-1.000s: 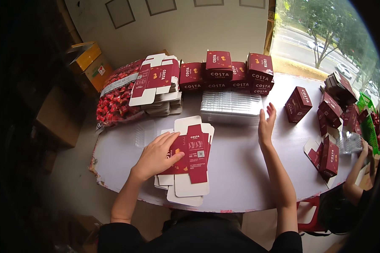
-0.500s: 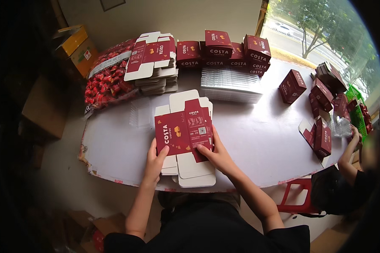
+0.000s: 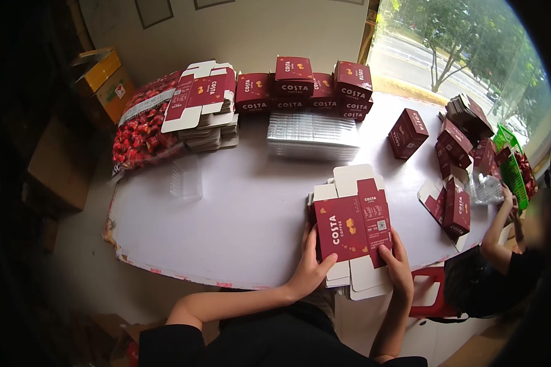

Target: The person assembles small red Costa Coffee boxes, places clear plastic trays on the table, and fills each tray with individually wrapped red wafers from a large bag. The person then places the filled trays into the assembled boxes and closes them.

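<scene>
A stack of flat, unfolded dark-red cartons (image 3: 351, 221) with white flaps is between my hands, over the table's front edge right of centre. My left hand (image 3: 313, 266) grips its left side, thumb on the top carton and fingers going underneath. On the opposite side, my right hand (image 3: 399, 262) holds the stack the same way, thumb pressed on the printed face. Beyond the stack, clear plastic trays (image 3: 312, 136) are piled at the back middle. A single clear tray (image 3: 187, 177) lies at the table's left.
Folded red boxes (image 3: 292, 76) line the back beside another pile of flat cartons (image 3: 202, 98) and a big bag of red-wrapped pieces (image 3: 144, 131). One box (image 3: 408, 134) stands alone at right. A co-worker's hand (image 3: 507, 202) holds a clear tray near a green basket (image 3: 513, 168).
Both my hands have carried the carton stack to the right along the table's front edge. The view has shifted slightly too.
</scene>
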A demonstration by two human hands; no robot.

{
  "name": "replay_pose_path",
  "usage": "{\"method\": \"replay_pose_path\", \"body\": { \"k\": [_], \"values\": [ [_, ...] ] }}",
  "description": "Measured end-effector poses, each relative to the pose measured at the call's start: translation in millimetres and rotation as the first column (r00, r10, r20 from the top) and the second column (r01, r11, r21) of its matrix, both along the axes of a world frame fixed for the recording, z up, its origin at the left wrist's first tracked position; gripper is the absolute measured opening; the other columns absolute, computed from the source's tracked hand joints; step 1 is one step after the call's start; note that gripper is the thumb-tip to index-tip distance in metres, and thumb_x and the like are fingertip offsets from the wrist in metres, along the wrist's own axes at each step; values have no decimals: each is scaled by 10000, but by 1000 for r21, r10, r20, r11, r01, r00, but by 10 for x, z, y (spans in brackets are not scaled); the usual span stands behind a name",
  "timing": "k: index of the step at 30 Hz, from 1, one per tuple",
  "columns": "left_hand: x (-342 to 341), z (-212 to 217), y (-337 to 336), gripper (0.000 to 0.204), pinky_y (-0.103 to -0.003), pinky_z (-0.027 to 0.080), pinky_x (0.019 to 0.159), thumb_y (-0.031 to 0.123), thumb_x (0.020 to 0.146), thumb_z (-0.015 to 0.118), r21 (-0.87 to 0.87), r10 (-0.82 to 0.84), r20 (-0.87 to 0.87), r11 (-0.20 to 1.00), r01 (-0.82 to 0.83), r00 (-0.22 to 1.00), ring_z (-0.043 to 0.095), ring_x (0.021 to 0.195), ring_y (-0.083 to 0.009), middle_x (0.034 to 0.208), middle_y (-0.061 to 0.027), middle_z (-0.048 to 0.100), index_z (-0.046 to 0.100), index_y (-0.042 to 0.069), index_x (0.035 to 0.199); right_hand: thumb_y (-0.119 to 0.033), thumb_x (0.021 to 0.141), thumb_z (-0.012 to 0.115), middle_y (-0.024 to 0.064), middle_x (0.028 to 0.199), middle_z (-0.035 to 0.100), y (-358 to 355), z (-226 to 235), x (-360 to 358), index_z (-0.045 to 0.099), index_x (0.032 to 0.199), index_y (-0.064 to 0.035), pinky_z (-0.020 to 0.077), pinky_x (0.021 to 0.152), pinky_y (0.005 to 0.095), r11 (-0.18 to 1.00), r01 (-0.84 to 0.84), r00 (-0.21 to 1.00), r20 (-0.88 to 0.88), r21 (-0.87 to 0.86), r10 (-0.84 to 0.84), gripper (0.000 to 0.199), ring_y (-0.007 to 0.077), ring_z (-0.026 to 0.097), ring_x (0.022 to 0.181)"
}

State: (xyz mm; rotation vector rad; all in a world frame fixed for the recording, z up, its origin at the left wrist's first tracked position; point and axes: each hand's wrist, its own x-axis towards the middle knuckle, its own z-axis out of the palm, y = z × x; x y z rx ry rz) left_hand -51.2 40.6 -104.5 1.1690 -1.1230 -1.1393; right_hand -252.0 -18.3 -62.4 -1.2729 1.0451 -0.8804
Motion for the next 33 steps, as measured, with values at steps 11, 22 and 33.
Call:
{"method": "replay_pose_path", "body": {
  "k": [11,22,33],
  "values": [
    [429,1250,-235,483,-390,207,1085,79,869,454,-416,-241,107,870,264,965,263,1330,-280,1386,-145,339,329,8,1330,-114,835,592,91,1069,591,-420,-8,-910,513,1175,45,424,850,242,961,208,968,-100,-180,-229,384,119,556,940],
    [1135,2046,1248,249,-570,254,1036,225,915,411,-875,690,484,380,300,538,141,1356,-338,1280,-64,440,469,173,1151,-74,878,570,67,1005,621,-443,265,-1019,519,1148,51,447,816,221,885,347,928,-21,-311,-371,301,95,576,896],
    [1249,1461,152,301,-378,479,805,45,817,497,-732,392,447,677,76,805,604,891,-277,930,-137,644,483,29,1117,-86,906,518,25,897,563,-448,351,-810,473,1015,-14,423,746,221,832,309,790,-362,-461,-495,138,77,517,842]
  ]
}}
